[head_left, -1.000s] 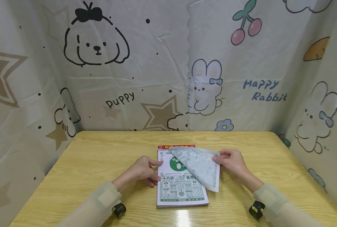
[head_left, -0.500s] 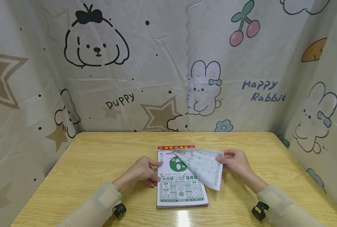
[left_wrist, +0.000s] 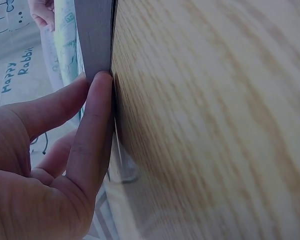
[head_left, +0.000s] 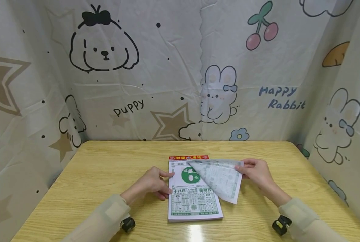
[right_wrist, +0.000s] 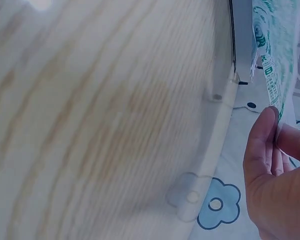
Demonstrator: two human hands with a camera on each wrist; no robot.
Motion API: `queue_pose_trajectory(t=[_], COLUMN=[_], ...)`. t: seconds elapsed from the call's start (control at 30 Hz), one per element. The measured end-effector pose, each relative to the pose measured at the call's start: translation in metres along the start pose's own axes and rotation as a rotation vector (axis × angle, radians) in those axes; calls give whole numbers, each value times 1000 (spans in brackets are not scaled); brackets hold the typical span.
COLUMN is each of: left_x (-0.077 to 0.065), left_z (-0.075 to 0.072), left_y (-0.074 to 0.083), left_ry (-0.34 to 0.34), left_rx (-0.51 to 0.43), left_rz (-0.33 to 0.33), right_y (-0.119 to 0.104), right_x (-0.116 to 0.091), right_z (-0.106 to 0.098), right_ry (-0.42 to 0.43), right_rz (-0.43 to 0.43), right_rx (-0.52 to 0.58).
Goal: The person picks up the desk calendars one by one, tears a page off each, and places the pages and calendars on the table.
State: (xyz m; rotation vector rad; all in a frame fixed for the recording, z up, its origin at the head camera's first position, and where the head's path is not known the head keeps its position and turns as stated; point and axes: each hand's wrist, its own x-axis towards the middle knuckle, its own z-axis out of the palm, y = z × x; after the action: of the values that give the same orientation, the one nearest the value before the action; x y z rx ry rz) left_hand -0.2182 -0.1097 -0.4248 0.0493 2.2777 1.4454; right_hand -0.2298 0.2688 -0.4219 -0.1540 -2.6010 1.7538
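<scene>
A thick tear-off calendar (head_left: pixel 195 205) with green print lies on the table, its red header strip (head_left: pixel 188 157) at the far end. My left hand (head_left: pixel 154 183) touches its left edge, with fingertips on the edge of the page stack (left_wrist: pixel 93 40) in the left wrist view. The calendar's top sheet (head_left: pixel 219 178) is folded over to the right, its pale back showing and a large green 6 on the page beneath. My right hand (head_left: pixel 255 171) pinches the outer edge of this sheet between thumb and fingers; the right wrist view shows that grip on the sheet (right_wrist: pixel 277 75).
The wooden table (head_left: pixel 116 158) reaches back to a patterned curtain (head_left: pixel 155 77) with cartoon animals, which also hangs at both sides. A black wrist device (head_left: pixel 127 224) sits below the left sleeve, another device (head_left: pixel 281 224) below the right.
My right hand has moved to the right, drawing the lifted sheet further over and baring more of the page below. My left hand stays at the calendar's left edge.
</scene>
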Motion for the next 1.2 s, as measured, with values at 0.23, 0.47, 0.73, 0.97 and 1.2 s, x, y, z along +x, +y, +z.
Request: queue_pose_trajectory(t=[0.23, 0.47, 0.73, 0.97, 1.2], left_x=[0, 2, 2, 1, 0], left_z=[0, 0, 1, 1, 1], left_y=[1, 0, 0, 0, 1], left_ry=[11, 8, 8, 4, 13], left_rx=[23, 25, 18, 20, 31], left_rz=[-18, -22, -31, -16, -20], right_y=[0, 1, 3, 4, 4], right_x=[-2, -4, -5, -6, 0], right_z=[-8, -10, -12, -12, -14], right_ry=[14, 10, 13, 37, -8], right_rz=[15, 12, -24, -105, -217], right_rx=[-21, -25, -32, -75, -54])
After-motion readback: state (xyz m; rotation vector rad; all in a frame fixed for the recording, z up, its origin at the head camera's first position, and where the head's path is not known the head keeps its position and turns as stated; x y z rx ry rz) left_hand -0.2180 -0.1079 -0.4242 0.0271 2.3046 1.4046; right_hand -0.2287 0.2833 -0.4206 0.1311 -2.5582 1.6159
